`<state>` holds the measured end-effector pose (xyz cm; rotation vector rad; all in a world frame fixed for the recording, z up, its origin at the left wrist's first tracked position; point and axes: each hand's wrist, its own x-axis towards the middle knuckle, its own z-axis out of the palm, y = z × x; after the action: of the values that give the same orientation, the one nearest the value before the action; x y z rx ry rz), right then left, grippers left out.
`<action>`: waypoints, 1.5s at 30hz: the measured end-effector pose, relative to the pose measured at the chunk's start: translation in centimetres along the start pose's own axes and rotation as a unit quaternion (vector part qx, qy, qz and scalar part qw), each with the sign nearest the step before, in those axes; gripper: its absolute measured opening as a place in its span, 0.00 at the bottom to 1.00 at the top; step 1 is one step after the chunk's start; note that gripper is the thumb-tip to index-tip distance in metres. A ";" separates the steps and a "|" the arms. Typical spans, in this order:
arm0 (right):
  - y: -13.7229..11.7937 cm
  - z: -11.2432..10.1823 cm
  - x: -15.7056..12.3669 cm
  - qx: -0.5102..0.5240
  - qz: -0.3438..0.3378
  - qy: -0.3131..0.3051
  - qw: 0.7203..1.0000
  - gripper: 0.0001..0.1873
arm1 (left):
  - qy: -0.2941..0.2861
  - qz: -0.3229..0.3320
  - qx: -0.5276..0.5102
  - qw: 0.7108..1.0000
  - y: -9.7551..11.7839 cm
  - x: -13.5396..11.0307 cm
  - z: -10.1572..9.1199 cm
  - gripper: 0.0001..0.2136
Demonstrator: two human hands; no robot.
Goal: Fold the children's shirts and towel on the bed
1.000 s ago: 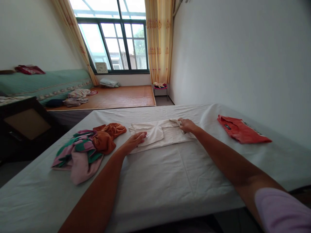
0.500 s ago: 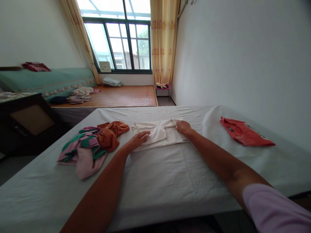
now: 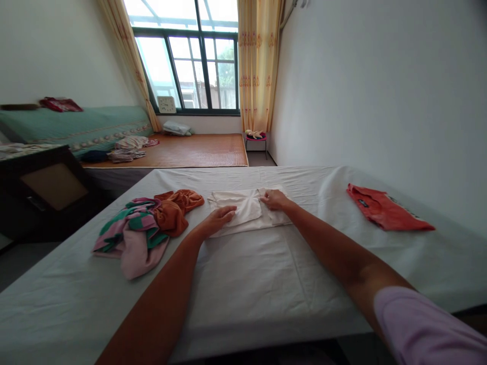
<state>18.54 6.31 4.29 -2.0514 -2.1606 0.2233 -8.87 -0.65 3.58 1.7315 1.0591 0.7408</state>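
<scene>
A folded white garment (image 3: 243, 220) lies on the white-sheeted surface in front of me. My left hand (image 3: 220, 219) rests on its left part, fingers stretched out over the cloth. With the fingers of my right hand (image 3: 274, 199) I pinch a folded-over edge of the garment's right side, near its middle. To the left lies a loose heap made up of an orange-brown cloth (image 3: 173, 215) and a pink and green garment (image 3: 135, 238). Off to the right is a folded red garment (image 3: 386, 208) with a dark label.
The white sheet (image 3: 251, 289) covers the whole surface under the clothes. Beyond it stand a bed with a brown mat (image 3: 205, 149), a dark cabinet (image 3: 53, 177) on the left and a small stool (image 3: 255, 136). A white wall (image 3: 380, 91) runs along the right.
My right hand has moved left, bringing the garment's right edge inward over the rest of it. My left hand stays in place on the cloth.
</scene>
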 end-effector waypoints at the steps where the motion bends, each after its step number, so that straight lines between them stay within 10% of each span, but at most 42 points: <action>1: 0.0 0.1 0.0 0.027 -0.001 -0.010 1.000 0.21 | 0.001 0.002 -0.005 1.000 0.0 0.0 0.0 0.28; 7: 1.4 0.3 -0.6 0.048 -0.045 0.113 0.991 0.20 | 0.002 0.015 0.015 1.000 -0.2 0.2 0.1 0.28; 14: -0.3 4.7 -1.5 -0.008 -0.075 -0.002 0.997 0.34 | 0.002 0.029 0.032 0.999 -0.4 0.6 0.3 0.28; 19: 2.3 1.9 -0.9 0.081 -0.113 -0.002 0.990 0.26 | 0.005 0.025 0.015 1.000 -0.4 0.4 0.2 0.28; 23: 7.5 -0.4 -1.6 0.048 -0.001 0.085 0.995 0.21 | 0.001 0.028 0.012 1.000 -0.4 0.4 0.1 0.27; 29: 9.9 0.1 -3.6 0.230 0.113 -0.062 0.965 0.22 | 0.004 0.003 -0.005 1.000 -0.5 0.4 0.1 0.27; 38: -1.2 -3.2 -2.9 0.489 -0.007 -0.114 0.865 0.21 | 0.092 0.018 -0.229 0.969 -1.1 0.6 -0.5 0.27; 45: -14.1 0.9 -3.2 0.508 -0.137 -0.165 0.834 0.29 | 0.126 -0.021 -0.243 0.962 -1.7 1.0 -1.5 0.28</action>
<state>4.71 2.43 6.35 -1.1144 -1.7763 1.4076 -10.26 1.16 2.56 1.2134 0.9747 1.1120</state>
